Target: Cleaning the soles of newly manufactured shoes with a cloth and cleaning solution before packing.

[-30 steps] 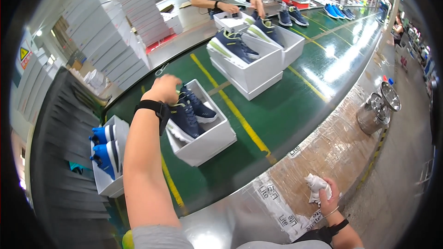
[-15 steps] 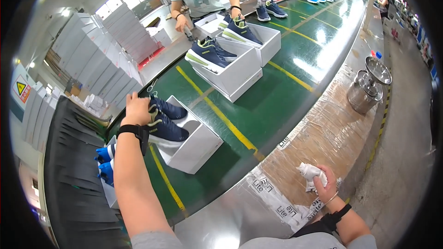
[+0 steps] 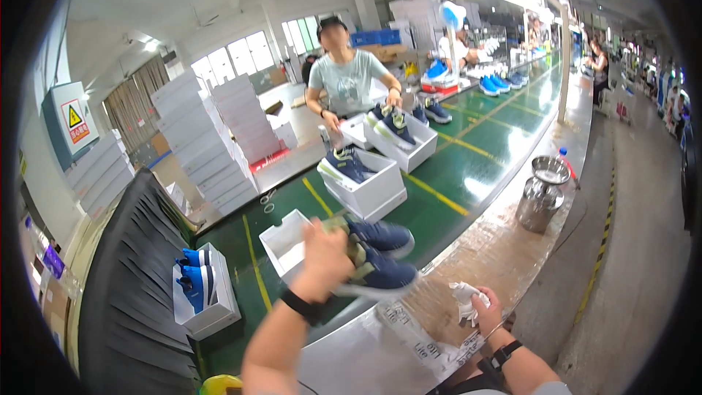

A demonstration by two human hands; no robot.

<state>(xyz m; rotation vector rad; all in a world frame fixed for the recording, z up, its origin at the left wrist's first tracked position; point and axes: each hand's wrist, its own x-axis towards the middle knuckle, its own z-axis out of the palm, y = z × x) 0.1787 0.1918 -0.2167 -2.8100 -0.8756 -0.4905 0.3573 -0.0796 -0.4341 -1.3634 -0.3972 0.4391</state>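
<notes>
My left hand grips a pair of navy sneakers at their heel collars, and they are lifted clear of their box. Toes point right, over the near edge of the green conveyor belt. Just behind my wrist sits the open white shoebox, its inside partly hidden by my hand. At the lower right, my right hand is closed on a crumpled white wad, paper or cloth, above the taped brown worktop.
White boxes with navy sneakers stand farther along the belt, where a co-worker handles one shoe. Blue shoes lie in a box at left. A steel pot stands on the right ledge; scissors lie at the belt's far edge.
My left hand has lifted the navy sneakers out of their box and carried them right, toward me. My right hand still holds the white wad. The view has tilted up.
</notes>
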